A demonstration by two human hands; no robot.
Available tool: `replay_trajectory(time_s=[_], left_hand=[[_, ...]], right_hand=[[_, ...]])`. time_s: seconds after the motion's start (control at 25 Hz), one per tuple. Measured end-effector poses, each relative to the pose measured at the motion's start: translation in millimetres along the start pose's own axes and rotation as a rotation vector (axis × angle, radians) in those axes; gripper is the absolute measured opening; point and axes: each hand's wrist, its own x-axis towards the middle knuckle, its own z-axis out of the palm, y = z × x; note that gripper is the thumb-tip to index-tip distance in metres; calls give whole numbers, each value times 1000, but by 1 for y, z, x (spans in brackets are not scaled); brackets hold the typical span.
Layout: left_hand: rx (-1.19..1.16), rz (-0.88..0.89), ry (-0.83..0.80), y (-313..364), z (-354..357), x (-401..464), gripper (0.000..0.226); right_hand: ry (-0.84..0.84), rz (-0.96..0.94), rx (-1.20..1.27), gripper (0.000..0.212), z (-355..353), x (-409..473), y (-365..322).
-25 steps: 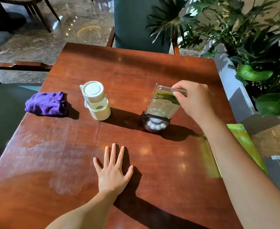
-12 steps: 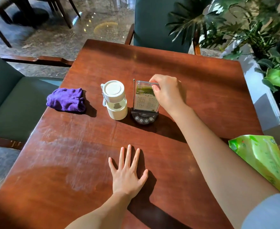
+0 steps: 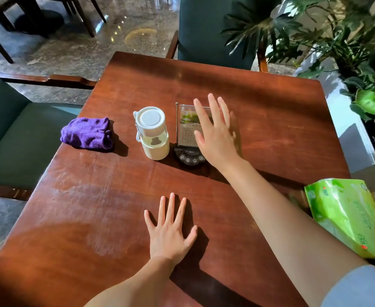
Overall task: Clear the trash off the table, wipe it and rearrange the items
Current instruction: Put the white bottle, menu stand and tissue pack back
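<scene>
On the brown wooden table (image 3: 259,111) stands a clear acrylic menu stand (image 3: 186,134) on a round black button base, upright beside a white lidded bottle (image 3: 152,134). My right hand (image 3: 215,134) hovers just in front of the stand's right side, fingers spread, holding nothing. A crumpled purple cloth (image 3: 86,134) lies near the table's left edge. My left hand (image 3: 170,231) rests flat on the table near the front, fingers apart. A green tissue pack (image 3: 348,218) sits at the right edge. Damp streaks show on the front left of the table.
A dark green chair (image 3: 215,29) stands behind the table and a green bench seat (image 3: 11,138) on the left. A white planter (image 3: 348,134) with leafy plants runs along the right side. More chairs stand on the stone floor at the back left.
My right hand slid the menu stand left next to the bottle, set it upright, then let go and opened. The left hand stayed flat on the table.
</scene>
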Motion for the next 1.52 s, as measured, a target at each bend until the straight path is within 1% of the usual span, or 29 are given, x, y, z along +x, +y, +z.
replay_trajectory(time_s=[0.08,0.16,0.28,0.36,0.44,0.52,0.64,0.72,0.76,0.96,1.08,1.2,1.32,1.4,1.44,1.52], left_hand=[[5,0,-4,0,0,0,73],[4,3,-8,1,0,0,73],[9,1,-18,0,0,0,73],[12,9,-41,1,-1,0,74],[23,10,-54,1,-2,-1,74],[33,7,-59,1,-2,-2,75],[51,5,-70,2,-3,-1,75],[58,8,-71,2,-3,-2,75],[57,8,-70,2,-3,-2,76],[44,7,-51,2,-2,-2,75],[26,8,-38,2,-2,-2,75],[18,6,-41,2,-3,-2,75],[11,7,-34,1,-3,-2,75],[-3,11,-12,1,-2,-2,74],[-1,12,-5,1,0,-1,74],[4,12,9,0,2,-1,74]], right_hand=[[18,6,15,66,-6,-11,4],[68,77,51,66,-14,-35,19],[133,265,12,67,-26,-89,71],[136,449,-56,73,-42,-130,118],[67,656,-145,82,-64,-163,160],[-47,823,-194,92,-86,-189,192],[-246,1010,-86,108,-101,-208,217],[-369,1083,33,112,-96,-215,218],[-396,1098,65,111,-91,-219,217],[-322,1073,-50,105,-78,-217,212],[-329,984,-69,102,-68,-206,203],[-347,807,-56,97,-57,-182,186],[-387,508,-92,98,-45,-150,169],[-420,314,-163,97,-37,-127,159],[-433,258,-192,95,-33,-116,155],[-462,238,-202,92,-25,-97,147]])
